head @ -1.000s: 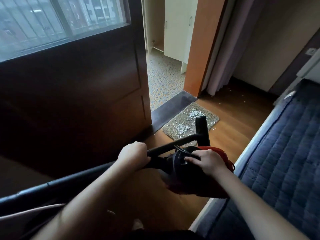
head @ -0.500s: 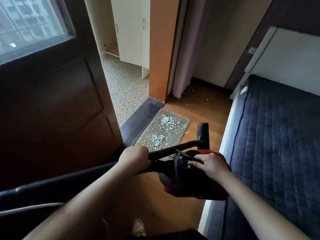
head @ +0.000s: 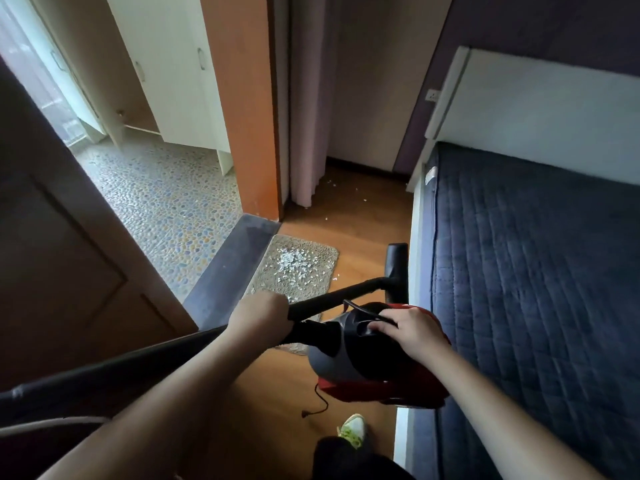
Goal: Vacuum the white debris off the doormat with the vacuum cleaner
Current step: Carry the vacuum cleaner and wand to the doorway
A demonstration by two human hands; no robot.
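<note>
A beige doormat [head: 311,252] lies on the wooden floor by the dark threshold, with white debris [head: 294,266] scattered over its middle. I carry a red and black vacuum cleaner [head: 367,362] in the air above the floor, short of the mat. My right hand [head: 412,332] grips its top handle. My left hand [head: 259,318] is closed around the black tube [head: 332,299]. The tube ends in a black nozzle [head: 396,268], raised to the right of the mat near the bed. My left hand hides the mat's near part.
A bed with a dark blue quilted cover [head: 536,289] fills the right side. A dark wooden door [head: 69,271] stands open on the left, pebble-patterned flooring [head: 166,209] beyond the threshold. More white bits lie near the curtain [head: 308,133]. A power cord [head: 320,403] dangles; my shoe [head: 353,427] is below.
The view has swung right and moved closer to the mat. The bed now fills more of the frame and the door less. Both hands keep the same hold on the vacuum.
</note>
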